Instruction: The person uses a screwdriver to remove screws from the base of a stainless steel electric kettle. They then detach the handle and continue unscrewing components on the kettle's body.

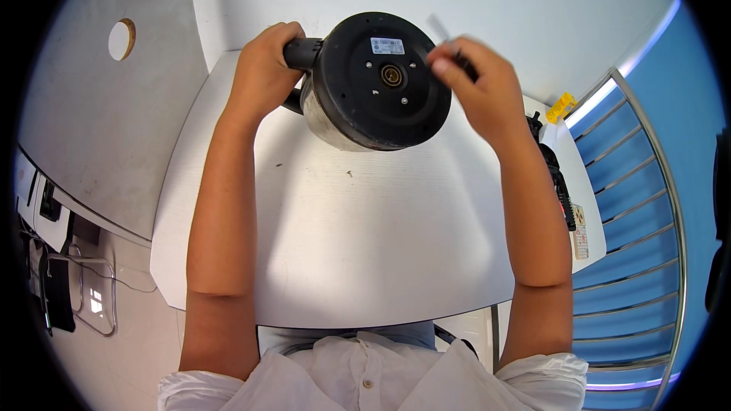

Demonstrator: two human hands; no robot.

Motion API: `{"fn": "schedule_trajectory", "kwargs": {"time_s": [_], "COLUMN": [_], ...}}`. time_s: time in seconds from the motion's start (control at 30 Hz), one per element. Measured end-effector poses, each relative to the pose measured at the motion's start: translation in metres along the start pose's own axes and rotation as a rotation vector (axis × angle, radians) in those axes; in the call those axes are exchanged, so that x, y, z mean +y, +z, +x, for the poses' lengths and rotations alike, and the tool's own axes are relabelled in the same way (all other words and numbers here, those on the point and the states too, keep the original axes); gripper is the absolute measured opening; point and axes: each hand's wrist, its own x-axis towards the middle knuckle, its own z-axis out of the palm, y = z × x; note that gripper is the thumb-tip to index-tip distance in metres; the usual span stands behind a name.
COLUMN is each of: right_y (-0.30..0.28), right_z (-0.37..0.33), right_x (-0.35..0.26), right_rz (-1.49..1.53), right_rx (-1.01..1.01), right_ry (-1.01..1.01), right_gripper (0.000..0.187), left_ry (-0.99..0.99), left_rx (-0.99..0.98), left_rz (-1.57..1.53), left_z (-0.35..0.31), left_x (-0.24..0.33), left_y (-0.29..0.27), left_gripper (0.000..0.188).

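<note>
An electric kettle [327, 118] is tipped over above the white table, its round black base [365, 114] turned toward me. The base shows a pale label, several small screws and a brass-coloured ring connector at its centre. My left hand [264, 65] is closed around the black handle [302, 53] at the kettle's left. Just right of the base, my right hand [480, 80] grips what looks like a screwdriver [439, 28], with a dark handle and a grey shaft pointing up and left. Motion blurs the tool and fingertips, and the tip appears apart from the base.
On the white table [365, 251] lie small dark crumbs. Beyond my right forearm are black items [556, 175], a yellow box [561, 107] and a pale remote-like panel [580, 232]. A metal railing [670, 205] runs along the right; a grey partition [99, 129] stands at left.
</note>
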Motion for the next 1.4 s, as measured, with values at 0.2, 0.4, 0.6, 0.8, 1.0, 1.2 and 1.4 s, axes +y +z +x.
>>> {"fn": "schedule_trajectory", "kwargs": {"time_s": [0.2,0.4,0.6,0.8,1.0,1.2,1.4], "right_y": [0.007,0.010,0.009,0.010,0.011,0.009,0.012], "right_z": [-0.015,-0.011,-0.013,-0.014,-0.017,-0.017,-0.015], "right_x": [-0.007,-0.009,-0.008,-0.009,-0.011,-0.011,-0.007], "right_rz": [-0.040,-0.034,-0.034,-0.072,-0.206,-0.282,-0.272], "right_rx": [-0.221,-0.216,-0.245,-0.260,-0.257,-0.250,-0.220], "right_ry": [0.147,0.111,0.155,0.100,0.008,-0.097,-0.120], "right_gripper": [0.007,0.006,0.006,0.006,0.008,0.010,0.008], "left_ry": [-0.013,-0.012,-0.020,0.000,0.009,-0.003,0.011], "left_rx": [-0.006,-0.014,-0.004,-0.001,-0.001,-0.005,0.001], "left_rz": [-0.002,0.018,0.021,0.007,0.009,0.003,0.014], "left_z": [0.000,0.000,-0.001,0.000,-0.001,0.000,0.000], "left_x": [0.002,0.006,0.006,0.005,0.006,0.005,0.004], "left_y": [0.001,0.001,0.000,0.002,0.001,0.001,0.001], "left_gripper": [0.020,0.023,0.023,0.018,0.018,0.017,0.017]}}
